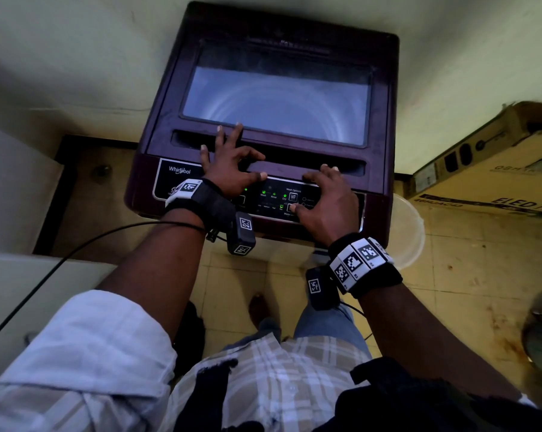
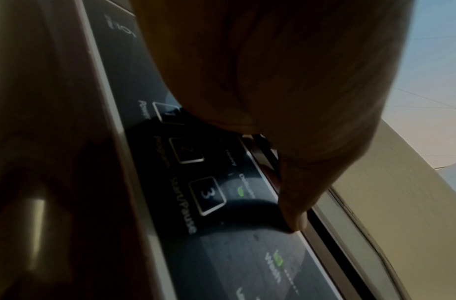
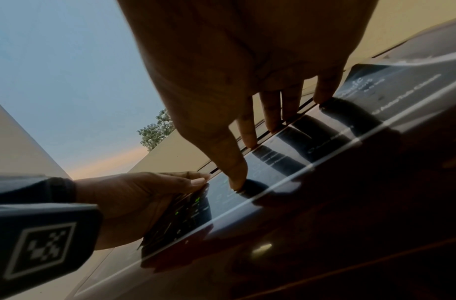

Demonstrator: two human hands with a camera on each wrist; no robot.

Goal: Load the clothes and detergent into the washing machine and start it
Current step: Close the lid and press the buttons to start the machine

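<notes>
head overhead, wrists close, panel [image 1: 272, 198] shared

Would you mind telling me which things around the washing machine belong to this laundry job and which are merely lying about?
Part of the job:
washing machine, lid shut
control panel, green lights on
left hand, on the lid's front edge
right hand, thumb on the panel

Just lying about:
cardboard box
plastic bucket
white cabinet

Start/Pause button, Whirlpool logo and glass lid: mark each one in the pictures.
Start/Pause button [image 2: 207, 195]: left wrist view, on the outlined square marked 3.
Whirlpool logo [image 1: 179, 170]: head view, on the white lettering at the control panel's left end.
glass lid [image 1: 275, 104]: head view, on the middle of the closed pane.
</notes>
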